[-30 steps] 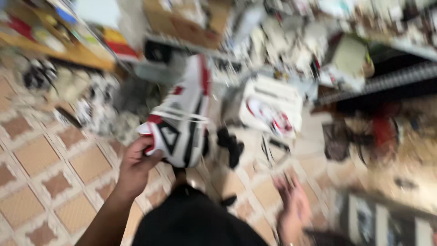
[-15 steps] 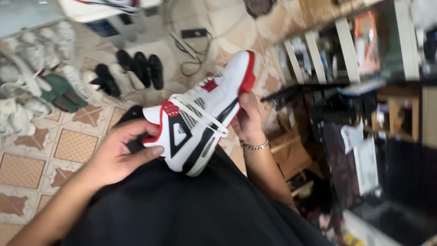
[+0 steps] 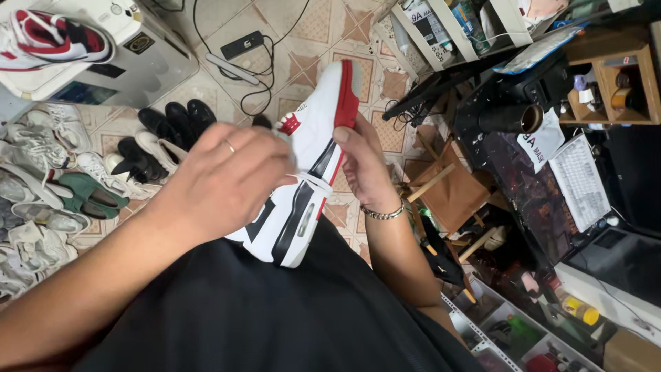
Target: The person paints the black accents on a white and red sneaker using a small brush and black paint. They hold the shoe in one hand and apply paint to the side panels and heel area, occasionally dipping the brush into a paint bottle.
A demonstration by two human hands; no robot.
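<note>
— Where is the sneaker?
— On your lap, toe far. Your left hand curls over its side; your right hand grips the sole edge, fingers closed around it.

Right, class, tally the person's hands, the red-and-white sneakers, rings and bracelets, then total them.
Hands: 2, left hand, right hand
Red-and-white sneakers: 2, held sneaker, top-left sneaker
Rings: 1, ring
Bracelets: 1, bracelet
Total: 6

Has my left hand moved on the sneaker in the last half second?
Yes. The left hand has slid from the sneaker's lower end up over its laces, toward the red heel.
</note>
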